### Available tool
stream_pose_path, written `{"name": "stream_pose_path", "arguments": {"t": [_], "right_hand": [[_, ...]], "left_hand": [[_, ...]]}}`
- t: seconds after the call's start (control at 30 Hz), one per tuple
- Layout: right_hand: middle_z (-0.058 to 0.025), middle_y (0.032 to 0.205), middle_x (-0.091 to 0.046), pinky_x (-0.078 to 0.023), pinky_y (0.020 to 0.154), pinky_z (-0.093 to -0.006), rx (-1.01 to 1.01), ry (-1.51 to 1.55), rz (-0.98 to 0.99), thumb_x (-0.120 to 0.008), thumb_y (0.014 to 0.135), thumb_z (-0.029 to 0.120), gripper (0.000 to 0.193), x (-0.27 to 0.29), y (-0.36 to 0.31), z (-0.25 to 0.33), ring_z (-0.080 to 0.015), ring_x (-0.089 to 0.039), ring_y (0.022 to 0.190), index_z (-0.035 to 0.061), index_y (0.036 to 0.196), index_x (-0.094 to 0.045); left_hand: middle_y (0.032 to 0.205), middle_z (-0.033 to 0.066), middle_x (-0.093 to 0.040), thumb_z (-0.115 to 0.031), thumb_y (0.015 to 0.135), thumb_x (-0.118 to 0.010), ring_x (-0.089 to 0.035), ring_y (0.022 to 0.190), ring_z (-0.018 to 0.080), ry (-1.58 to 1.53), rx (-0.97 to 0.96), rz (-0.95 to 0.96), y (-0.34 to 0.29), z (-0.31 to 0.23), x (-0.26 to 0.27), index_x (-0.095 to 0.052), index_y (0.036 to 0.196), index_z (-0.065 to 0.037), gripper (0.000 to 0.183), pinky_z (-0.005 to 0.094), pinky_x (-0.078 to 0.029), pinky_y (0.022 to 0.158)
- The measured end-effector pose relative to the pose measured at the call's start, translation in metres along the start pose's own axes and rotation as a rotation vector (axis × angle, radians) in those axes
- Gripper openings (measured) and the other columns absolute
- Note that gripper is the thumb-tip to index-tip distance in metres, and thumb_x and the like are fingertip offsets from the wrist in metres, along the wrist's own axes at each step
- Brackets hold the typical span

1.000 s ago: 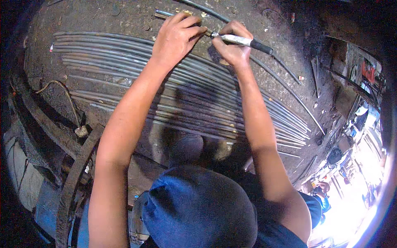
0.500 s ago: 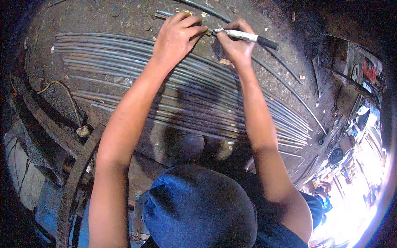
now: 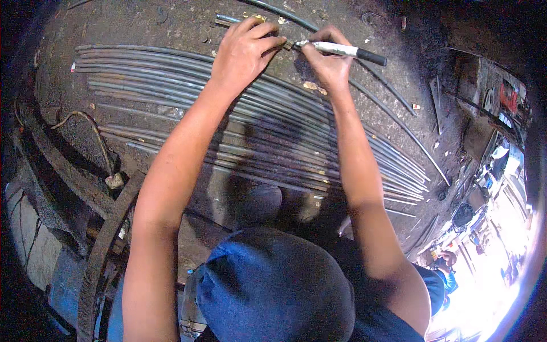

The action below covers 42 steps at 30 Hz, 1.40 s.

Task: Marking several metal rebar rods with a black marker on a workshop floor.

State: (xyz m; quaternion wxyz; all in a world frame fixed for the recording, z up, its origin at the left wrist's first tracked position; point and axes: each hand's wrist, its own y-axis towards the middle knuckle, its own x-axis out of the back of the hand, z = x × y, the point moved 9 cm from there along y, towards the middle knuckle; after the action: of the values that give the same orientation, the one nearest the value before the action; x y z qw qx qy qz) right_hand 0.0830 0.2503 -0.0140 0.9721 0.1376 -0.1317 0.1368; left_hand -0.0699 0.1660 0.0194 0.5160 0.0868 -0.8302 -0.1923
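Marker was shifted slightly rightward, pinched by the right hand; rod, judged stiff, was suitably gripped alongside by the left hand.

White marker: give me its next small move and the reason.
Probably a short, light stroke with the white marker, the left hand holding steady: the right hand grips the marker, and its tip points at the metal end showing past the left hand's fingers. Whether they touch is too small to tell.
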Motion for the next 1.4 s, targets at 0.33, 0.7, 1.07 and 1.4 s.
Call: {"name": "stream_pose_path", "arguments": {"t": [0.33,0.7,1.07,1.4], "right_hand": [[-0.0064,0.078,-0.068,-0.045,0.048,-0.0242,-0.474,0.371,-0.02,-0.065,0.099,0.014,0.019,0.024,-0.008,-0.005,-0.0108,-0.062,0.063,-0.0007,0.11,-0.069],[-0.0177,0.111,-0.072,-0.054,0.09,-0.0387,0.147,-0.74,0.141,-0.076,0.084,0.009,0.03,0.158,-0.083,-0.006,-0.0344,-0.07,0.102,0.0077,0.114,-0.071],[-0.0137,0.103,-0.075,-0.055,0.086,-0.0346,0.045,-0.616,0.017,-0.085,0.079,0.011,0.03,0.168,-0.089,-0.025,-0.0259,-0.073,0.096,0.0091,0.108,-0.076],[-0.014,0.106,-0.074,-0.054,0.093,-0.0373,-0.007,-0.559,-0.062,-0.071,0.071,-0.004,0.042,0.175,-0.093,-0.028,-0.0311,-0.071,0.102,0.0086,0.111,-0.074]], "left_hand": [[0.117,0.0033,-0.069,-0.013,0.078,-0.078,-0.062,0.111,0.0275,-0.024,-0.024,0.033,0.0,-0.002,-0.004,-0.077,0.104,-0.014,0.027,0.0418,-0.052,0.093],[0.102,0.0051,-0.068,-0.011,0.077,-0.079,-0.063,0.1,0.0288,-0.004,-0.029,-0.049,-0.001,-0.005,0.004,-0.073,0.092,-0.008,0.017,0.0419,-0.053,0.083],[0.101,0.0066,-0.069,-0.009,0.081,-0.076,-0.065,0.098,0.0292,0.015,-0.028,-0.073,-0.006,-0.008,0.007,-0.073,0.096,-0.007,0.016,0.0413,-0.054,0.084],[0.102,0.0056,-0.069,-0.007,0.08,-0.075,-0.065,0.101,0.0289,0.029,-0.021,-0.046,-0.004,-0.009,0.004,-0.072,0.096,-0.008,0.016,0.0424,-0.053,0.086]]}}
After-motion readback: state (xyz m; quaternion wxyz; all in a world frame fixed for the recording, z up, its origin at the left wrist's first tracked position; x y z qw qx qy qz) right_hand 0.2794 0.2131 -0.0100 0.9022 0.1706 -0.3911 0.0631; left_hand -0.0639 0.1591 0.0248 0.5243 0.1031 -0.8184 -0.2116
